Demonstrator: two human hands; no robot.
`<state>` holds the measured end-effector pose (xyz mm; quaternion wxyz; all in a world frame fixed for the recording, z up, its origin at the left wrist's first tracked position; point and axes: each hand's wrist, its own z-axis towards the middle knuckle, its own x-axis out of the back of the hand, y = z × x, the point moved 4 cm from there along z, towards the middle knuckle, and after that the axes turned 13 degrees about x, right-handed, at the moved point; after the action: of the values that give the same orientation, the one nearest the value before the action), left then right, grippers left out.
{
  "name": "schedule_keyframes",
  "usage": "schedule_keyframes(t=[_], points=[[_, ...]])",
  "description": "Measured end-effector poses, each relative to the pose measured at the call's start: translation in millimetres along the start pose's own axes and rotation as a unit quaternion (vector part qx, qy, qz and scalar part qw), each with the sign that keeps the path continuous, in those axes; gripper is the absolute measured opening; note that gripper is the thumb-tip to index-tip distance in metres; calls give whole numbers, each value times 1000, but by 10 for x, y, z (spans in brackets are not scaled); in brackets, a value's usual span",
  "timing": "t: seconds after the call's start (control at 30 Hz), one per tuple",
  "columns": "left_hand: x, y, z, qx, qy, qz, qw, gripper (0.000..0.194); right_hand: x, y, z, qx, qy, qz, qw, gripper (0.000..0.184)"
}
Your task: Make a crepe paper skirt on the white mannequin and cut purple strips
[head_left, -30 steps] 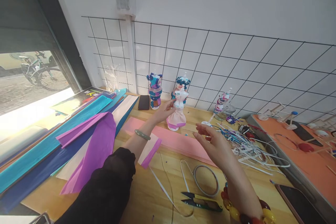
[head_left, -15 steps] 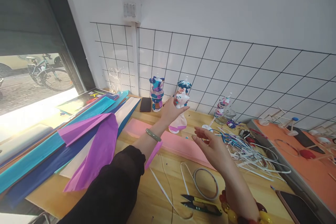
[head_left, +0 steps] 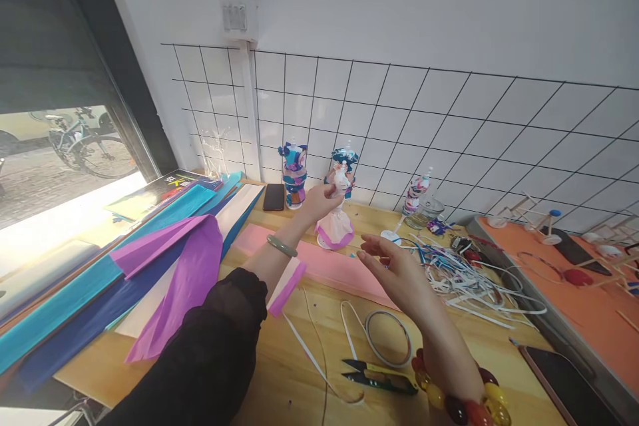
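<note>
My left hand (head_left: 319,201) is closed round the waist of a small dress-form figure (head_left: 337,221) in a white and pink paper dress. The figure stands on the wooden table (head_left: 299,373) at the far end of a long pink paper sheet (head_left: 344,269). My right hand (head_left: 392,267) hovers open above that sheet, fingers loosely curled, holding nothing. Right behind the held figure stands a second figure (head_left: 346,161) dressed in blue. A third, blue and pink figure (head_left: 294,173) stands to its left.
Purple, teal, blue and white paper sheets (head_left: 150,259) cover the left side. A dark phone (head_left: 273,196) lies by the wall. Thread snips (head_left: 379,376) and a white strip loop (head_left: 384,336) lie near me. Tangled strips (head_left: 474,279), an orange tray (head_left: 574,293) and another phone (head_left: 569,386) fill the right.
My left hand, first beside the pink-dressed figure, has closed on it and holds it upright on the table by the pink sheet. My right hand drifted slightly left and stayed open.
</note>
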<state>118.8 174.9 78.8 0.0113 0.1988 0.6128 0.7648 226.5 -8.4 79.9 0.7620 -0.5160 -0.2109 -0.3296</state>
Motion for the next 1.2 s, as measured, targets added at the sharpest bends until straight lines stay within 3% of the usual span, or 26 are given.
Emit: schedule_keyframes(t=[0.23, 0.33, 0.5, 0.63, 0.77, 0.93, 1.1, 1.2], points=[[-7, 98, -19, -32, -85, -40, 995, 48, 5, 12, 0, -3, 2, 2, 1000, 40], [-19, 201, -70, -73, -128, -78, 986, 50, 31, 52, 8, -6, 33, 14, 999, 42], [-84, 467, -323, -88, -186, -50, 977, 42, 139, 90, 5, -32, 130, 49, 990, 48], [-182, 660, -621, -79, -239, -23, 968, 42, 155, 26, -3, -40, 117, 154, 980, 49], [-177, 721, -784, -67, -183, 20, 981, 47, 151, -88, -4, -34, 65, 223, 972, 44], [-140, 732, -856, -60, -157, 48, 985, 50, 145, -129, 14, -31, 57, 240, 969, 44], [-138, 736, -897, -14, -161, 7, 987, 93, 103, -169, 20, -18, 38, 333, 942, 44], [-70, 720, -905, -16, -154, -30, 987, 91, 124, -136, 9, -32, 53, 367, 928, 44]])
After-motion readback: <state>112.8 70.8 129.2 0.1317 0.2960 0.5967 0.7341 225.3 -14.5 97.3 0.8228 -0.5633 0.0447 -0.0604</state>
